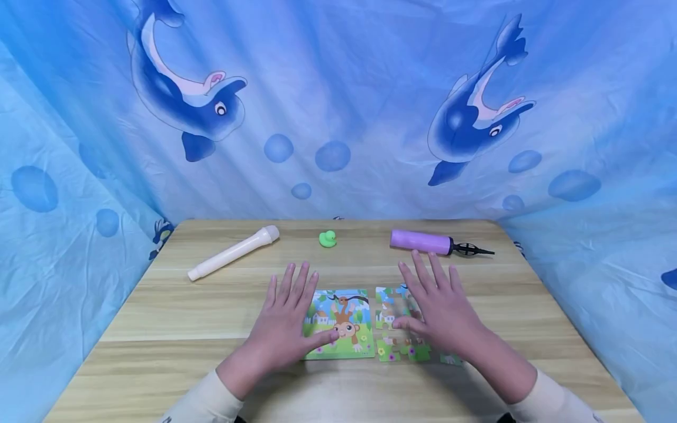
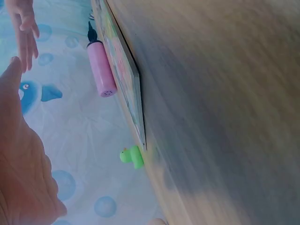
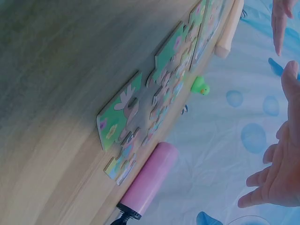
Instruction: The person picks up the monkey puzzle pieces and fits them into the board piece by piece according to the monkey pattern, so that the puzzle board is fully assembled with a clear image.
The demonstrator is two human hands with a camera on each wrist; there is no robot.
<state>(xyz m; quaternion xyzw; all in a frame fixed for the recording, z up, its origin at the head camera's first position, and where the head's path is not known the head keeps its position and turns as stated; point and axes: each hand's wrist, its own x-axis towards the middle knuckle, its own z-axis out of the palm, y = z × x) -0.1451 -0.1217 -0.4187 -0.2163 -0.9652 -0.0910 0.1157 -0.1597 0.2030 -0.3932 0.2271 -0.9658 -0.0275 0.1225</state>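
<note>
Both hands hover over the table with fingers straight and spread, holding nothing. In the head view my left hand (image 1: 284,322) overlaps the left part of a square picture board (image 1: 346,346) that shows a monkey hanging from a branch. My right hand (image 1: 443,314) is above several loose jigsaw pieces (image 1: 388,349), covering part of them. Seen from the right wrist, the pieces (image 3: 123,105) lie flat on the wood with gaps between them, and the hand (image 3: 276,154) is raised clear of them. The left wrist view shows the board's edge (image 2: 136,89) low on the table, apart from the left hand (image 2: 23,164).
Along the back of the wooden table (image 1: 211,329) lie a white stick with a knobbed end (image 1: 233,254), a small green toy duck (image 1: 328,238) and a purple balloon pump (image 1: 421,242) with a black nozzle. A blue dolphin-print curtain (image 1: 338,106) surrounds the table.
</note>
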